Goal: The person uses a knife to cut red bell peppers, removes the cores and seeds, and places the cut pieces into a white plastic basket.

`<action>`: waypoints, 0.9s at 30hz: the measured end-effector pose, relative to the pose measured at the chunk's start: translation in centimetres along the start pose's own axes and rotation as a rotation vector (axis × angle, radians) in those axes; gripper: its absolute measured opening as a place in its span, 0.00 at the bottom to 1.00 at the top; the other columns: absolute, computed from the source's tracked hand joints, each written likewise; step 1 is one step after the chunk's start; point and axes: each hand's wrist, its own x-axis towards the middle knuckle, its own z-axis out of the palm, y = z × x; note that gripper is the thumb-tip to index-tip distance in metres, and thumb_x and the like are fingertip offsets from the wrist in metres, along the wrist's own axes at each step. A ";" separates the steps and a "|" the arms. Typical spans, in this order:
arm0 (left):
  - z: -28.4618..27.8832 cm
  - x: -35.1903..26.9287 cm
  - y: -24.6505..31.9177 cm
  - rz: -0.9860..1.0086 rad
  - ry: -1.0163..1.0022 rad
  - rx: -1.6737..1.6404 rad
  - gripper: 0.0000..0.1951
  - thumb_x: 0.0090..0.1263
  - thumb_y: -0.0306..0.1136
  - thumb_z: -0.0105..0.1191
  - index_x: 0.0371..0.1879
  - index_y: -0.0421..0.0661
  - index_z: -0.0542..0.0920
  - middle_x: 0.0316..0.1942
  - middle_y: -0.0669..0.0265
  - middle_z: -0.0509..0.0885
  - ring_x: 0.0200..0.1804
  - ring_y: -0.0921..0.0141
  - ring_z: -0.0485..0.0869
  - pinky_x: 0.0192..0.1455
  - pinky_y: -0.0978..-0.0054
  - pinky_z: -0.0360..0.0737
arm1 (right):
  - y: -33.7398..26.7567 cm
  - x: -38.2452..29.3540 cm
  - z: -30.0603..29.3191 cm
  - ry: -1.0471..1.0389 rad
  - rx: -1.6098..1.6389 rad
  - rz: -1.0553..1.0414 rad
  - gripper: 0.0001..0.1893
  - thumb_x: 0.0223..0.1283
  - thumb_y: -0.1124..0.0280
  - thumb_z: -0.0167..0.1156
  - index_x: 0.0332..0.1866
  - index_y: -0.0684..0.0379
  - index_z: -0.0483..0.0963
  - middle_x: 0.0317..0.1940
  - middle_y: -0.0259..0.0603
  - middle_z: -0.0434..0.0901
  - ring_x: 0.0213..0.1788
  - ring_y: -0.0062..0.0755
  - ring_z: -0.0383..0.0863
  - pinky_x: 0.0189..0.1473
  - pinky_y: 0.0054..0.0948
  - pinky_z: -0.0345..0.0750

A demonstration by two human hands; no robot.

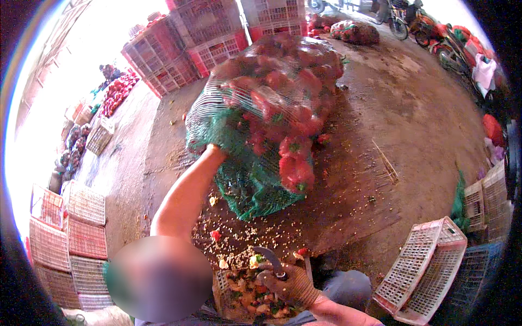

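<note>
A big mesh sack [204, 110] full of red bell peppers [294, 146] lies on the floor before me. Its loose green netting [261, 191] spreads towards me, and a few peppers rest at its near side. My left arm reaches into this netting; my left hand [215, 151] is covered by mesh from the wrist on, so its fingers are hidden. Low in the picture, my right hand [291, 285], in a brown knit glove, grips a knife with a curved blade [270, 257]. Beneath it stands a container of pepper cores and scraps [261, 303].
Pale seeds [244, 236] and scraps litter the wet floor. Stacked plastic crates stand at left [85, 220] and behind the sack [212, 36]; another crate [424, 269] tilts at right. Motorcycles [408, 24] line the far right. A blurred patch hides part of the lower left.
</note>
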 end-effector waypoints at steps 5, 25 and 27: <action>-6.1 4.1 7.5 0.177 -0.198 0.157 0.28 0.73 0.47 0.55 0.68 0.46 0.74 0.68 0.56 0.75 0.68 0.53 0.73 0.73 0.58 0.68 | -2.1 -0.1 0.2 -0.001 -0.138 0.040 0.16 0.68 0.60 0.65 0.54 0.58 0.83 0.42 0.36 0.89 0.44 0.24 0.87 0.49 0.27 0.82; -0.4 -9.3 2.1 0.371 -0.293 0.454 0.22 0.72 0.45 0.49 0.60 0.47 0.79 0.64 0.59 0.80 0.61 0.55 0.80 0.67 0.56 0.74 | 1.1 0.8 2.2 -0.115 -0.482 -0.278 0.22 0.69 0.50 0.59 0.57 0.56 0.80 0.43 0.50 0.87 0.43 0.50 0.87 0.47 0.44 0.82; -0.3 -10.6 2.1 0.295 -0.391 0.438 0.21 0.71 0.44 0.51 0.58 0.47 0.80 0.60 0.61 0.82 0.59 0.56 0.80 0.65 0.57 0.75 | 0.0 0.5 2.3 -0.104 -0.513 -0.281 0.22 0.69 0.50 0.59 0.58 0.55 0.80 0.43 0.50 0.87 0.44 0.50 0.87 0.47 0.44 0.82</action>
